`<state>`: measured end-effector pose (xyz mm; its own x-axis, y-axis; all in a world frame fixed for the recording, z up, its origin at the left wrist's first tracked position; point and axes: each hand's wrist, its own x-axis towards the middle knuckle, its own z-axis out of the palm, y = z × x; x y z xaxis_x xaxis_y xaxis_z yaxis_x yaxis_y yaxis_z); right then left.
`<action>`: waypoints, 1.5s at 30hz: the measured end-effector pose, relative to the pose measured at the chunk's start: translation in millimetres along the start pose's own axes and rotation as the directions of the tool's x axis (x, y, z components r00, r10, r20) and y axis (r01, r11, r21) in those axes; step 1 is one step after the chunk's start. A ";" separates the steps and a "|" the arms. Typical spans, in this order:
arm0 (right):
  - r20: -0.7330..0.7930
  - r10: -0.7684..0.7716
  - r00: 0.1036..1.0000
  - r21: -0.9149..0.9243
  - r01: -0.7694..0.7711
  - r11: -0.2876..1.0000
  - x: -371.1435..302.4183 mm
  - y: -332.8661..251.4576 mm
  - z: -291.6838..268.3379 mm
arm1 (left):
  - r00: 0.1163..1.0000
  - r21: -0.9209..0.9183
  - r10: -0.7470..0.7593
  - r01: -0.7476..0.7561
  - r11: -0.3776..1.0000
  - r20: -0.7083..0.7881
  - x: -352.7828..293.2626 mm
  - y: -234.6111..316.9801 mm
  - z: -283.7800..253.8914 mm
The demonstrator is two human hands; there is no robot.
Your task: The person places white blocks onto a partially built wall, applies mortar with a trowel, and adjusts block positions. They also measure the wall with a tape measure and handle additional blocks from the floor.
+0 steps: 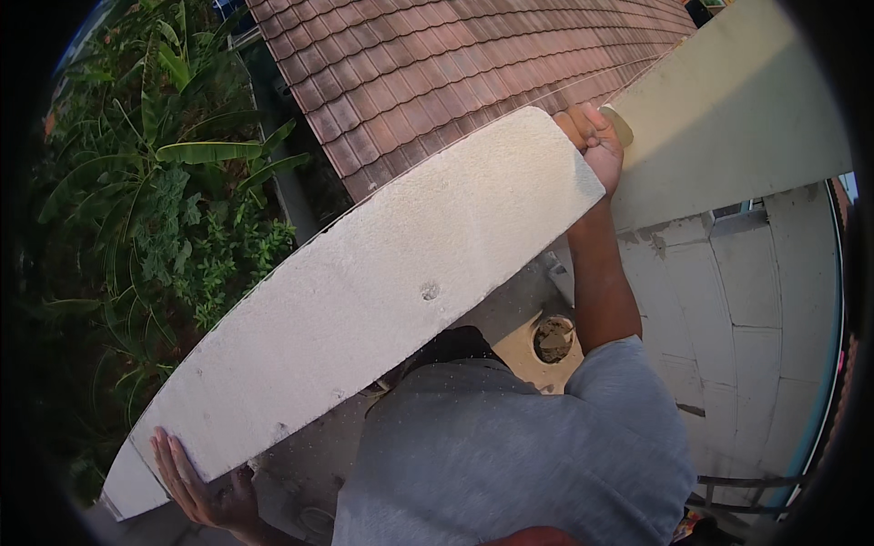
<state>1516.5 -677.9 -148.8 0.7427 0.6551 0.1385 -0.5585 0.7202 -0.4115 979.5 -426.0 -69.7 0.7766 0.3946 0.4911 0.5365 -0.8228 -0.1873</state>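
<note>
A long, pale, porous block [364, 273], like lightweight concrete, runs slantwise from lower left to upper right in front of me, with a small pit in its face. Near its lower-left end my left hand [205, 491] lies against it, fingers stretched flat over the face. A thin joint line there sets off a short end piece [132, 491]. My right arm reaches far out, and my right hand [592, 141] is closed at the block's upper-right end. Whatever those fingers hold is hidden; an olive-tan rounded shape [618, 126] shows beside the knuckles.
Beyond the block is a reddish tiled roof [455, 64], with leafy plants [182, 200] at left. A pale panel [728, 127] and grey block wall [728, 309] stand at right. Below, a round container [553, 338] holds a greyish mix. Dark rails [746, 491] cross the lower right.
</note>
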 end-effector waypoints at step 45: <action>0.097 -0.092 0.991 -0.776 0.133 0.617 -105.6 7.1 -27.3 | 0.664 -0.289 -0.747 0.723 0.628 0.037 -251.1 136.0 68.8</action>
<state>1444.2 -748.2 -190.9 0.7514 0.6055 0.2624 0.0405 0.3546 -0.9342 880.2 -608.8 -277.0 0.1267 0.8919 0.4342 0.8029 -0.3493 0.4831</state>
